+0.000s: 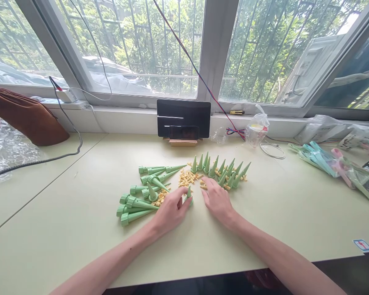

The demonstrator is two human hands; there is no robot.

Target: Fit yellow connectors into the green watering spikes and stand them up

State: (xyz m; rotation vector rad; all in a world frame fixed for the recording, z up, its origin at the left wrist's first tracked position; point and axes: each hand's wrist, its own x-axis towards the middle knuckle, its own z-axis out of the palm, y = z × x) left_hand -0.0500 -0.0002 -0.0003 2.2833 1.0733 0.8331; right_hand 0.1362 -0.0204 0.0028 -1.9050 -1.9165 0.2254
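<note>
My left hand (172, 209) is closed on a small green plastic cone (189, 192), which stands point up with its base between fingers and thumb. My right hand (217, 200) hovers low at the right edge of the small yellow tubes (188, 178). Its thumb and forefinger are apart, and a yellow tube (203, 187) shows near the fingertips; I cannot tell whether they touch it. Left of my left hand lie several long ribbed green spikes (138, 202) with caps. Another small cone (151, 192) stands among them. Beyond my right hand, several upright green cones (213, 168) stand in a group.
A black tablet (183, 114) leans on a stand by the window, a phone (183, 132) before it. A brown bag (27, 116) and cable (49, 159) are at left. A wrapped cup (256, 130) and plastic-bagged items (322, 159) are at right.
</note>
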